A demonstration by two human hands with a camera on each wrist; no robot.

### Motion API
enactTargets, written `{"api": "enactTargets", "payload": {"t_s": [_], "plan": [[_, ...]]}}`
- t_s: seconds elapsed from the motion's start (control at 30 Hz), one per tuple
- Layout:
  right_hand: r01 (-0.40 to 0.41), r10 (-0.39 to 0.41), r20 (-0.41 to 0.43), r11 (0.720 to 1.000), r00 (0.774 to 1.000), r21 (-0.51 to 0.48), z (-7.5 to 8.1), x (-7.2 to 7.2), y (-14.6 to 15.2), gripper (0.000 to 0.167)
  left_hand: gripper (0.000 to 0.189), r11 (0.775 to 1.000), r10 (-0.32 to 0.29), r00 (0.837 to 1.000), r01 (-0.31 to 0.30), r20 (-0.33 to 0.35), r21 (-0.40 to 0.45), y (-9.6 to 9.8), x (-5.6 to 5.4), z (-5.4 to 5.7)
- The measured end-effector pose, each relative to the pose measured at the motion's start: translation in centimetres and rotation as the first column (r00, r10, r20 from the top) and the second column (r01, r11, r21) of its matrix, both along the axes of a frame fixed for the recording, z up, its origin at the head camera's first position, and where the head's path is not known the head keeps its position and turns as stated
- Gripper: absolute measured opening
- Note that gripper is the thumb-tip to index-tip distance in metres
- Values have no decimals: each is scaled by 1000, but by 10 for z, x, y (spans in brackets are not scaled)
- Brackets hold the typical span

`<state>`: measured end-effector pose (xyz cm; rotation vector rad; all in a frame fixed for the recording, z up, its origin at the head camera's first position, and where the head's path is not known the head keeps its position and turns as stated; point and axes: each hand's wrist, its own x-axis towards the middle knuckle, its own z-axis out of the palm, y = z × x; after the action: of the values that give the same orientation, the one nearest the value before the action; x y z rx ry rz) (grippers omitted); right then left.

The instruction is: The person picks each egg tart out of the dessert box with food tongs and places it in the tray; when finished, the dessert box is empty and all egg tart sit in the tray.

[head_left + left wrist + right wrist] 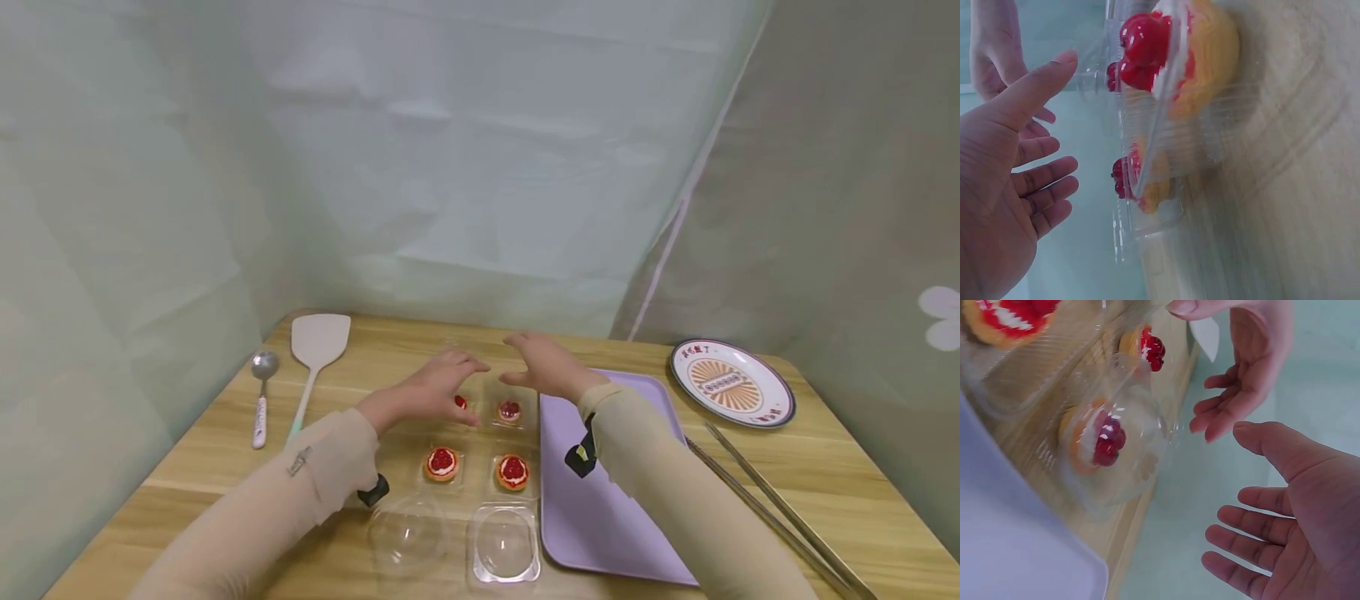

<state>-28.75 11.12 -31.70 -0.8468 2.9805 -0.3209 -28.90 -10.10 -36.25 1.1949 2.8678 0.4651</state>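
Observation:
My left hand [429, 388] is over the back left fruit tart [461, 402], partly hiding it. Facing it, my right hand [553, 368] hovers close to the back right tart [509, 411]; a clear domed lid [1138, 440] covers that tart in the right wrist view. Both hands have spread, relaxed fingers and grip nothing, thumbs toward each other. Nearer to me, a front left tart [441, 463] and a front right tart [512, 472] sit uncovered in clear plastic boxes. Their domed lids, the left lid [408, 533] and right lid [505, 546], lie folded back toward me.
A purple tray [592, 525] lies right of the boxes, under my right forearm. Beyond it are a patterned plate [731, 383] and long metal tongs [780, 508]. At the left lie a spoon [261, 400] and a white spatula [320, 337]. Pale curtains surround the wooden table [202, 475].

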Motion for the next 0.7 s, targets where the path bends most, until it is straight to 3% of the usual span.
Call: {"api": "enactTargets", "payload": {"t_s": [0.3,0.53,0.7], "plan": [[33,-32,24,999,999,-31,-4,12,14,65,85,1000,-21,1000,21,7,-10,9,-2,-3],[-28,28,-57,1000,998,4,-12,19,19,60,88,1000,7,996,-7,83,-3,12,-4,-6],[-30,30,-17,1000,999,3,-25,21,15,63,87,999,23,997,-21,80,-27,15,-7,-13]]}}
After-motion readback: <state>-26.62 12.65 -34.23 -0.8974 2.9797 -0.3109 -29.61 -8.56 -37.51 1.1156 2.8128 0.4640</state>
